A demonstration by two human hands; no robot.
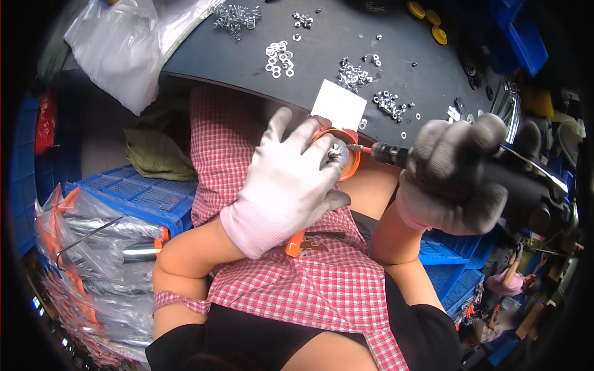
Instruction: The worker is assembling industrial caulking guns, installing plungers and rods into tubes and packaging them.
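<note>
gloved left hand over lap, fingers wrapped around orange ring part, just below desk edge. right hand, grey glove, fist closed on power screwdriver, bit tip touching ring from right. white card at desk edge, washers and nuts scattered beyond. blue crates both sides, little room.

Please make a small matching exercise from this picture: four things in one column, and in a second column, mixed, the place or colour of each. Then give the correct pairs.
Things
1. left hand
2. right hand
3. yellow caps
4. white card

Places
A. far side of the dark table
B. table's near edge, just beyond the orange part
C. grips the dark power screwdriver
D. holds the orange part

Pairs: 1-D, 2-C, 3-A, 4-B
</note>
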